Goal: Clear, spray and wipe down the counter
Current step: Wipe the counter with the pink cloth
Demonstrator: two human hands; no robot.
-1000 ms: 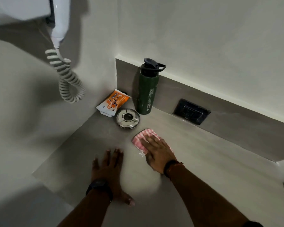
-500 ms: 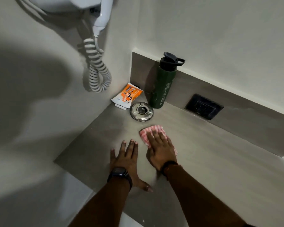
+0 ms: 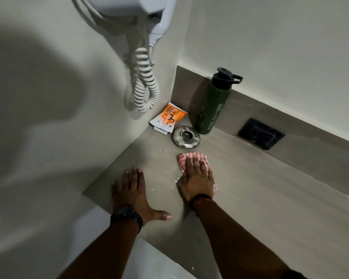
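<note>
A grey counter (image 3: 260, 188) runs into a wall corner. My right hand (image 3: 197, 178) lies flat on a pink-and-white striped cloth (image 3: 184, 158), pressing it to the counter just in front of a round steel ashtray (image 3: 185, 136). Only the cloth's far edge and right side show past my fingers. My left hand (image 3: 133, 190) rests palm down on the counter's left end, fingers apart, holding nothing. A dark green bottle (image 3: 212, 109) with a black lid stands upright in the corner. An orange-and-white soap packet (image 3: 167, 118) leans against the left wall.
A white wall-mounted hair dryer (image 3: 141, 7) with a coiled cord (image 3: 143, 85) hangs above the corner. A black socket plate (image 3: 261, 132) sits in the grey backsplash. The counter's left end finishes near my left hand, with a drop below it.
My right hand and the cloth slid a little toward the ashtray, then right. My left hand moved closer to the counter's left end. The camera view shifted left.
</note>
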